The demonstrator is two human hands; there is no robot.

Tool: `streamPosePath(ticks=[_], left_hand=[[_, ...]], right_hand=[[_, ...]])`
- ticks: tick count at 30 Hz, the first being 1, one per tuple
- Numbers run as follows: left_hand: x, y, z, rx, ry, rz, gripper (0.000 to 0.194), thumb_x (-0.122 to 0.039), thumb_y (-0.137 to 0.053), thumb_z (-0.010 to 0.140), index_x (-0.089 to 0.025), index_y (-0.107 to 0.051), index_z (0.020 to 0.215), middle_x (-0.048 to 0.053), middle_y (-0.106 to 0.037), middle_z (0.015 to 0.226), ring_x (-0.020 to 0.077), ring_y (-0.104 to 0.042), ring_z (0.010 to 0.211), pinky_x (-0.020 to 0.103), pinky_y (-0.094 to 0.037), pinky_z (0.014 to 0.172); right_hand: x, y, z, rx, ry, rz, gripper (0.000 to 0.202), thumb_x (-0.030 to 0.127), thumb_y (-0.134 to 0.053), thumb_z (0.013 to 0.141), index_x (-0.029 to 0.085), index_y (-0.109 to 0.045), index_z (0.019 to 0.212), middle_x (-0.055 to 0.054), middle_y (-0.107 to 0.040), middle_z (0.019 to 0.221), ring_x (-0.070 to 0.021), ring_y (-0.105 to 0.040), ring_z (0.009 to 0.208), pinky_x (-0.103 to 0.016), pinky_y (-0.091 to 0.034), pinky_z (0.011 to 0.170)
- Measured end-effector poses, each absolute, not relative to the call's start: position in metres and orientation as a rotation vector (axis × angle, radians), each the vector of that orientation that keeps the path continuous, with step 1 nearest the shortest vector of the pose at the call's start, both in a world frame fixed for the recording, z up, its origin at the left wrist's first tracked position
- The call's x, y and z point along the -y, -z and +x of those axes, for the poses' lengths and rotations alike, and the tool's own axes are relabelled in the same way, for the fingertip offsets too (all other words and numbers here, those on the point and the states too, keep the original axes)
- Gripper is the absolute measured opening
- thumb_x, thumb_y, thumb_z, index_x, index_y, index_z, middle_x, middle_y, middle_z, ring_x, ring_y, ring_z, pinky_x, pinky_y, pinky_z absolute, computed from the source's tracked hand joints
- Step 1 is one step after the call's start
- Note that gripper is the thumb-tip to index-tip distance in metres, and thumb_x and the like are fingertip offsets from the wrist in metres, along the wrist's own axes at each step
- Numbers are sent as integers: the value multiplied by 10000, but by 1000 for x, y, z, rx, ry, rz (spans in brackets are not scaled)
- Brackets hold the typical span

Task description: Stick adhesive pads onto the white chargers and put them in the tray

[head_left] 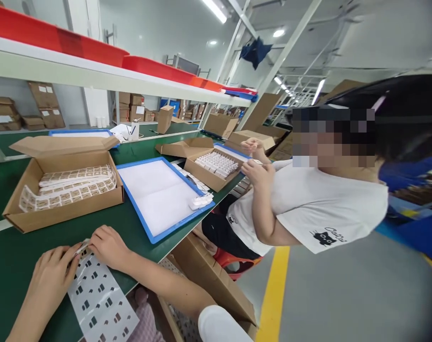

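Fingertips [95,241] of left hand [52,273] and right hand [109,247] pinch the far end of a patterned sheet [101,300] hanging off the table [9,273]; ahead sit an open box [71,210] (folded strips [79,183] inside), a blue-rimmed tray [155,187] and a co-worker [308,204].

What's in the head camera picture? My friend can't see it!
A person's left hand and right hand hold one end of a white sheet with small shapes at a green table. Beyond are an open cardboard box and a blue-rimmed white tray; another person sits at right.
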State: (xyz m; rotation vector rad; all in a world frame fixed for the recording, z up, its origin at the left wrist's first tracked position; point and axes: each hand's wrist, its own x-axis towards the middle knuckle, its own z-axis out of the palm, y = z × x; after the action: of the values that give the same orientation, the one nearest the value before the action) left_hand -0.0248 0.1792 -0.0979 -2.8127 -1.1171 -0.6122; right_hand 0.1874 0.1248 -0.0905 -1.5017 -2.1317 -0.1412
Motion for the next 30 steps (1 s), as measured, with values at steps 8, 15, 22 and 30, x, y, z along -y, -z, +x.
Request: streamPosePath(ticks=[8,15,22,30], left_hand=[[-162,98,-15,1254,402,-2913,590,-239,-264,1028,-304,-739,1372,95,-686,1495,396,-561,1471,814,-340,1188],[-150,87,-9,1445,296,-2991,556,-196,-335,1054,-333,-614,1515,105,-552,1627,386,-398,1603,849,-204,1215],[-143,66,-10,1592,323,-3101,549,-194,-337,1090,-347,-504,1590,74,-469,1689,354,-329,1639,845,-123,1246],[-142,61,-9,1594,345,-3120,554,-111,-450,1039,-296,-521,1556,71,-412,1729,340,-282,1660,821,-166,1266]], right_hand=[[-117,84,183,2253,213,-1565,215,208,-548,1073,161,-683,911,-105,-676,952,-258,-584,955,-362,-512,799],[-108,86,185,2201,116,-1495,204,113,-578,1022,175,-696,868,-105,-668,914,-272,-575,912,-400,-533,807],[-96,75,199,1906,-263,-1249,249,223,-535,1049,223,-698,861,-95,-668,909,-263,-624,918,-404,-542,843],[-72,53,197,1281,-767,-1131,331,515,-665,966,233,-646,793,-14,-617,775,-193,-618,722,-359,-534,710]])
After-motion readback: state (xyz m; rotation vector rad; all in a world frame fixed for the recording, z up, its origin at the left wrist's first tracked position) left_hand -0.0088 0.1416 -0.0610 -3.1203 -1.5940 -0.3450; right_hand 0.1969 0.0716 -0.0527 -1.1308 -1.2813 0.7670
